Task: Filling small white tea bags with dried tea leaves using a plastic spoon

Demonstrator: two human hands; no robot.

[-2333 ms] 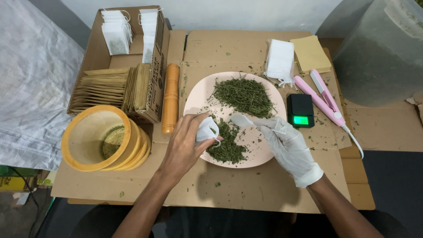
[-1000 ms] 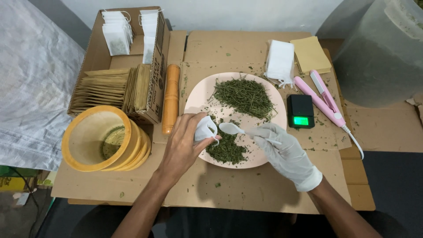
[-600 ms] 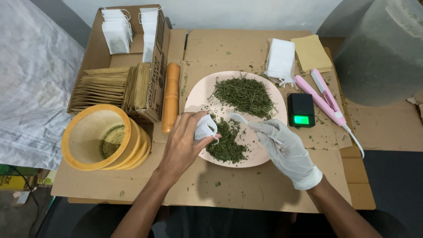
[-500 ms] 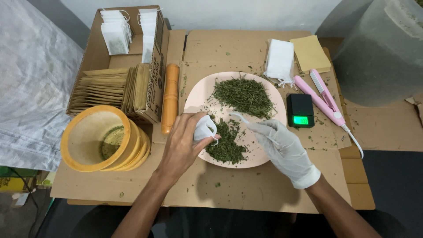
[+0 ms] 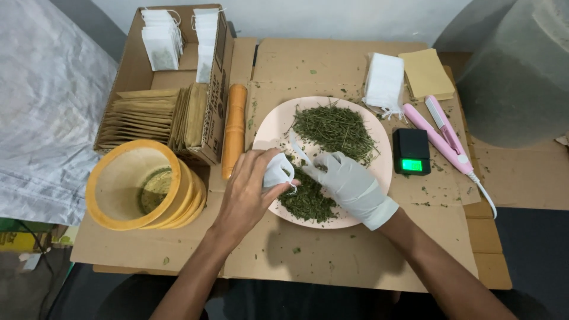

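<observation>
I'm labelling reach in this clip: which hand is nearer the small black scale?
Right. The gloved right hand is over the pink plate, just left of the black scale; the bare left hand, holding a white pouch, is farther left.

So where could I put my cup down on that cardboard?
Bare cardboard lies behind the pink plate, between the box and the white bags. More lies in front, by the arms. Around the scale and pink tool it is crowded.

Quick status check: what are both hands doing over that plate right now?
Left hand pinching small white pouch. Gloved right hand holding white spoon over dried green herbs on pink plate. Nothing blocking.
</observation>
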